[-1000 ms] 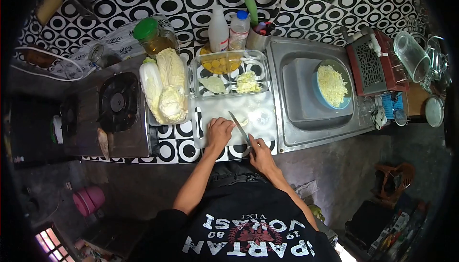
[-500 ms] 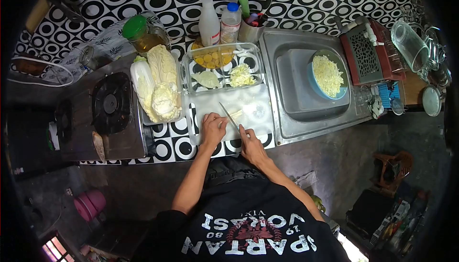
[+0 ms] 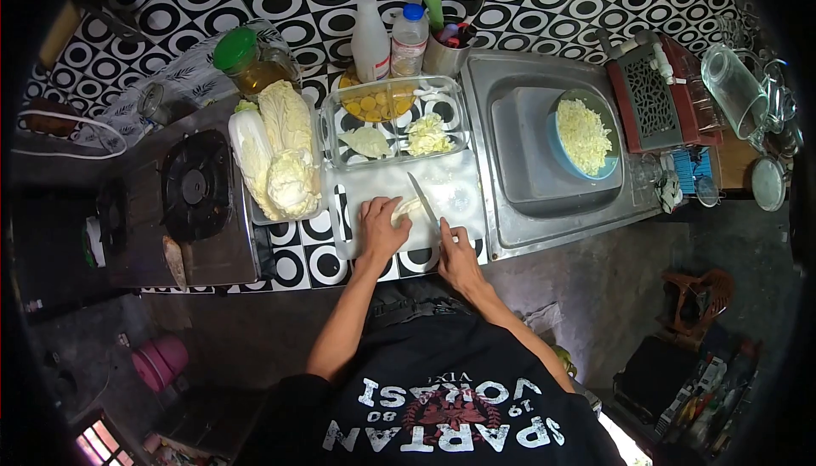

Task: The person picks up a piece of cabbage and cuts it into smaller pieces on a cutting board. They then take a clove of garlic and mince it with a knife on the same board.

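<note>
My right hand (image 3: 459, 259) is closed round the handle of a knife (image 3: 422, 196), whose blade points up and to the left over a translucent cutting board (image 3: 357, 186). At the board's left part, my left hand (image 3: 382, 226) has its fingers bent against a small pale piece of cabbage (image 3: 410, 208), just left of the blade. Behind the board, a clear divided container (image 3: 399, 160) holds a pale leaf (image 3: 366, 141) and chopped cabbage (image 3: 427, 135).
A tray of whole cabbages (image 3: 279, 156) stands left, beside the stove (image 3: 195, 186). In the sink (image 3: 518, 224) sits a blue bowl (image 3: 557, 147) of chopped cabbage (image 3: 584, 136). Bottles (image 3: 371, 45) and a green-lidded jar (image 3: 246, 62) are behind.
My right hand and the knife have moved a little to the right, away from my left fingers. More of the pale piece shows between them.
</note>
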{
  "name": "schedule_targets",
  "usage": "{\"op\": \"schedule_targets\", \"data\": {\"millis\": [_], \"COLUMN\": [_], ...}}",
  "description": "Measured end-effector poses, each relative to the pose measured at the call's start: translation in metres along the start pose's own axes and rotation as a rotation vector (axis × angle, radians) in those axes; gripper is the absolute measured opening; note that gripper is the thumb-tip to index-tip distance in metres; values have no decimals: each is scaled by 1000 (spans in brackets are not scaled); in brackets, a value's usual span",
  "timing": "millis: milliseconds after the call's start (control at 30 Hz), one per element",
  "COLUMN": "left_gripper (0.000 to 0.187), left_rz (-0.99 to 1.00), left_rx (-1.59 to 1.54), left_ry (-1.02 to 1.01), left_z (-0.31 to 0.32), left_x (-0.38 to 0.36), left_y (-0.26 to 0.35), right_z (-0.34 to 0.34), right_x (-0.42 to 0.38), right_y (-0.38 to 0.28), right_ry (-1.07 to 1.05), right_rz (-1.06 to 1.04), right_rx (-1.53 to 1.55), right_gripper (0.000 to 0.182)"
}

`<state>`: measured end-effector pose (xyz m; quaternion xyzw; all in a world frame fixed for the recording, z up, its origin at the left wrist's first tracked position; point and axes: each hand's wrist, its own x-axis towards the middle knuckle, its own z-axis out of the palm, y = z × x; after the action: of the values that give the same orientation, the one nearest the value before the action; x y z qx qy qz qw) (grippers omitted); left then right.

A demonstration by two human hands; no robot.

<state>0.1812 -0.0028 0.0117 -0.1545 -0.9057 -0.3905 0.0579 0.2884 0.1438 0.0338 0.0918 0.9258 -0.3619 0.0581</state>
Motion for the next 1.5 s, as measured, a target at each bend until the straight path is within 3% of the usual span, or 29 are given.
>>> {"op": "schedule_targets", "data": {"millis": [100, 200, 367, 633, 833, 1500], "left_gripper": [18, 12, 6, 3, 6, 5], "left_rz": [85, 38, 72, -67, -56, -45], "left_rx": [-14, -20, -28, 4, 68, -65], "left_ry": [-100, -164, -170, -276, -325, -236], "left_z": [4, 11, 14, 17, 15, 22], "left_x": [7, 12, 12, 18, 22, 18], "left_y": [3, -3, -9, -5, 0, -13], "right_z": [-3, -12, -14, -20, -22, -5], "right_x": [1, 6, 5, 4, 10, 22], "right_y": [-3, -13, -20, -21, -28, -30], "right_ry": [-4, -7, -121, -171, -209, -227], "right_rz": [-11, -35, 76, 88, 99, 92], "right_rx": [16, 35, -29, -78, -81, -158], "right_gripper": [67, 68, 71, 74, 76, 75]}}
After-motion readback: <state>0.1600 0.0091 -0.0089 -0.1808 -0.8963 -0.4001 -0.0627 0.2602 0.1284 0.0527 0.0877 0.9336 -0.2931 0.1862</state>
